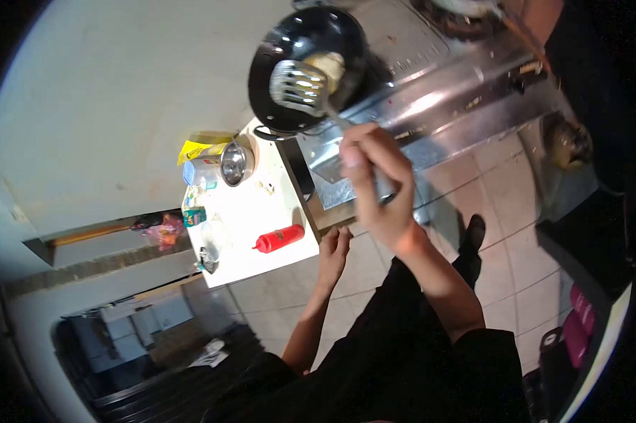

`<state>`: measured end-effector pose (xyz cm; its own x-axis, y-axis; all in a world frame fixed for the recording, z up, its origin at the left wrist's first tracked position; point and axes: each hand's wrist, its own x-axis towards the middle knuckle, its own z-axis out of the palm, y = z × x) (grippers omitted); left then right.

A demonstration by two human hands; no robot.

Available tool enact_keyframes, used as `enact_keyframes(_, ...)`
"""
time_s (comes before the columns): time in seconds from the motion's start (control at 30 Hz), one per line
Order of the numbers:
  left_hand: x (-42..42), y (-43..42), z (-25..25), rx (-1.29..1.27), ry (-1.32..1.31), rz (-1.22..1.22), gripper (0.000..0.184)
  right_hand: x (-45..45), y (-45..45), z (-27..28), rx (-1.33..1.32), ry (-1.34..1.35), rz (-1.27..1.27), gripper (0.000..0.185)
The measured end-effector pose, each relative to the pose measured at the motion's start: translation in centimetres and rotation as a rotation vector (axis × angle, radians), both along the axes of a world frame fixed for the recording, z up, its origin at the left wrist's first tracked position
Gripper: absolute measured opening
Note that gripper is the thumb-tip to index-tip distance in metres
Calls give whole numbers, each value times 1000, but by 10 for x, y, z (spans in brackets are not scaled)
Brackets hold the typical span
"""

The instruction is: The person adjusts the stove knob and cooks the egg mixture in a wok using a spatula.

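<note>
On the white desk a red bottle lies near your left hand, whose grip you cannot tell, while your right hand's grip is closed around the spatula, its slotted head over the wok beside pale food.

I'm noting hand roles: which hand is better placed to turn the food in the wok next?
Probably the right hand: it holds the slotted spatula over the wok, near the food. The left hand is by the white table, farther from the wok.
</note>
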<state>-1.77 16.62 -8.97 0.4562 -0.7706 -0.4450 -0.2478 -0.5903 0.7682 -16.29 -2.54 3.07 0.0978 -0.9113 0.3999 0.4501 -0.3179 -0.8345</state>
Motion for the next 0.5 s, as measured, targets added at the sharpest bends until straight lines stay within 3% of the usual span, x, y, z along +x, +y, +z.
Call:
enact_keyframes(0.13, 28, 17, 18, -215, 98, -13, 26, -1, -10, 16, -3, 140, -88, 17)
enact_keyframes(0.2, 46, 24, 20, -275, 157, -53, 22, -3, -13, 41, 232, 159, -94, 26)
enact_keyframes(0.33, 68, 21, 17, -308, 250, 15, 24, 2, -52, 70, 118, 257, -130, 29)
enact_keyframes(0.5, 75, -13, 21, -314, 309, 58, 23, 28, -118, 83, -68, 640, -43, 30)
